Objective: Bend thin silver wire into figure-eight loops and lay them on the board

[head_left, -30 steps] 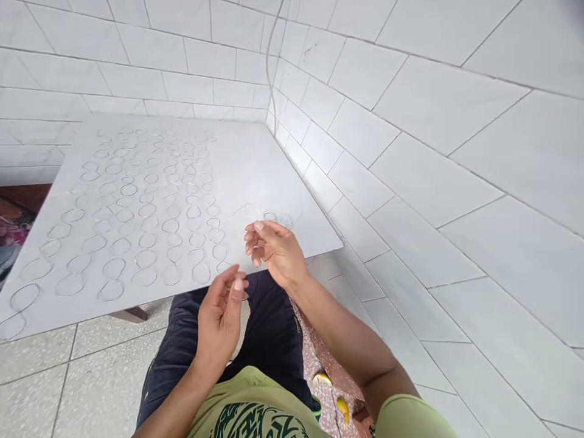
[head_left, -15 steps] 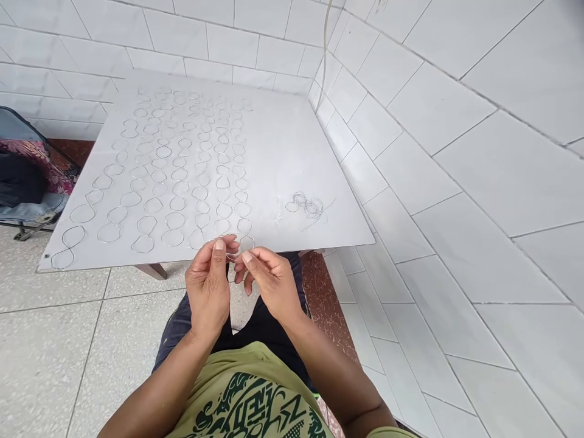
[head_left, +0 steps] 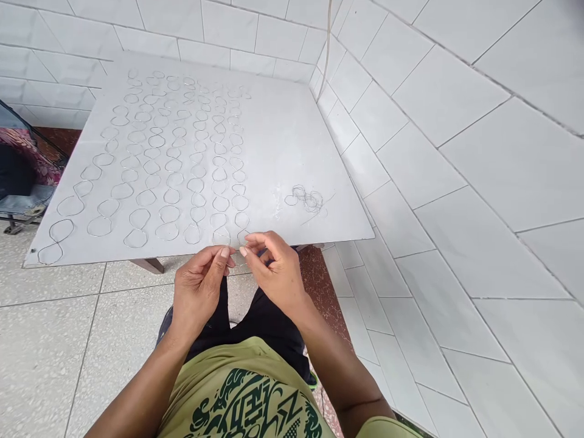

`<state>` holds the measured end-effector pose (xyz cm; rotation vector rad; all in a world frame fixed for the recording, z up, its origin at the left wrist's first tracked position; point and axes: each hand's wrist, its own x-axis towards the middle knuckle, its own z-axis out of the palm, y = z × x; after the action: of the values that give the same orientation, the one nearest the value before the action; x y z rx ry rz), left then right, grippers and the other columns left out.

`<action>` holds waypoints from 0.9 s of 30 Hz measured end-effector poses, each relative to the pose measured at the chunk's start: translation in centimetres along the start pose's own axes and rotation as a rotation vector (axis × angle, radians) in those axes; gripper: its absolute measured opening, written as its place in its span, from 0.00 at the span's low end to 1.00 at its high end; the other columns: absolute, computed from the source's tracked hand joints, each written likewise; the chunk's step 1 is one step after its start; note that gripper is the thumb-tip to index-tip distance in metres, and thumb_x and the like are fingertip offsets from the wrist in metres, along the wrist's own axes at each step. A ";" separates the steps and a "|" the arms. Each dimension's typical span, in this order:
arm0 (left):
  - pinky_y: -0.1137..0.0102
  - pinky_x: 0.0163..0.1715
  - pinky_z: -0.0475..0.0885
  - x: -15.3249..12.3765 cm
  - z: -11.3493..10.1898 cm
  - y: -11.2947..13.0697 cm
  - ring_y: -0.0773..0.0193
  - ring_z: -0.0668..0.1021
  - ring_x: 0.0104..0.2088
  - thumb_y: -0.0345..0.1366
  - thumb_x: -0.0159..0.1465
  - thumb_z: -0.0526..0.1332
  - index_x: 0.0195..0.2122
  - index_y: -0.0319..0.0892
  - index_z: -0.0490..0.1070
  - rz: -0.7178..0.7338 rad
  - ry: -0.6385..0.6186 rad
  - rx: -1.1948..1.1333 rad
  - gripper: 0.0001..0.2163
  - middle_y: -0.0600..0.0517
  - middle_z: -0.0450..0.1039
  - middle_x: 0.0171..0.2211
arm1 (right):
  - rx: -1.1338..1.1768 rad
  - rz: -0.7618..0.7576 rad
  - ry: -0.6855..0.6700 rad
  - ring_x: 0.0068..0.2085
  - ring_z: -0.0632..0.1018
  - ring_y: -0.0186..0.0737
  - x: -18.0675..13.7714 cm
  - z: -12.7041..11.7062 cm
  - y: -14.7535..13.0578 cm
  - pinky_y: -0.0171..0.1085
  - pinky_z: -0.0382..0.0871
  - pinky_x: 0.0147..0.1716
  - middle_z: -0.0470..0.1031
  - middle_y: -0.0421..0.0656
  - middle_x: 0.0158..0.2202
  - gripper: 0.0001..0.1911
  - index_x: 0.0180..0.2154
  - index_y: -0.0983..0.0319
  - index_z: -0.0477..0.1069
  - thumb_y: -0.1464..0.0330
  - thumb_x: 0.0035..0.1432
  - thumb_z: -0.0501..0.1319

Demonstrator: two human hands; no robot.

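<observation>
Close together at the table's front edge, both my hands work on one thin wire (head_left: 237, 265), whose curve shows faintly below the fingertips. My left hand (head_left: 201, 283) pinches it between thumb and forefinger. My right hand (head_left: 278, 274) is closed toward the same wire, thumb and forefinger tips near its end; the exact contact is too fine to make out. Just beyond the fingers lie wire figure-eights (head_left: 221, 228), part of several rows of such twisted double loops spread over the white tabletop (head_left: 283, 140).
A tangled heap of wire loops (head_left: 310, 198) lies on the right of the table, with loose straight strands beside it. White tiled walls (head_left: 438, 182) border the table behind and on the right. A folding chair (head_left: 27, 164) with dark cloth stands at left.
Both hands have turned slightly, and the right thumb and forefinger have parted a little. The wire between the hands hangs lower. My view has shifted slightly.
</observation>
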<state>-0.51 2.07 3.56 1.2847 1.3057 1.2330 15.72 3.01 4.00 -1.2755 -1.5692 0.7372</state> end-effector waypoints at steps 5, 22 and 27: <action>0.71 0.37 0.74 -0.4 -0.1 -0.5 0.66 0.79 0.33 0.43 0.74 0.62 0.47 0.45 0.83 0.138 -0.069 0.214 0.12 0.53 0.80 0.34 | -0.478 -0.284 -0.142 0.33 0.81 0.38 0.5 -1.4 0.1 0.37 0.70 0.34 0.83 0.44 0.33 0.14 0.44 0.61 0.80 0.67 0.76 0.56; 0.71 0.34 0.76 -0.8 1.0 -2.1 0.65 0.82 0.29 0.36 0.75 0.57 0.55 0.44 0.80 0.309 -0.062 0.479 0.14 0.53 0.83 0.33 | -0.121 0.036 -0.003 0.37 0.84 0.42 -1.4 1.7 1.9 0.39 0.78 0.39 0.85 0.44 0.39 0.17 0.59 0.56 0.74 0.63 0.76 0.54; 0.71 0.30 0.76 -0.4 0.6 -1.6 0.65 0.79 0.27 0.42 0.74 0.60 0.52 0.44 0.83 0.096 -0.057 0.250 0.14 0.54 0.79 0.28 | 0.074 0.126 -0.086 0.43 0.85 0.42 -1.5 -0.1 1.4 0.39 0.79 0.44 0.85 0.45 0.43 0.15 0.55 0.57 0.74 0.60 0.72 0.60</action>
<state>-0.03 1.74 1.92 1.5639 1.4044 1.1144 16.37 1.92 2.39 -1.3115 -1.5256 0.9325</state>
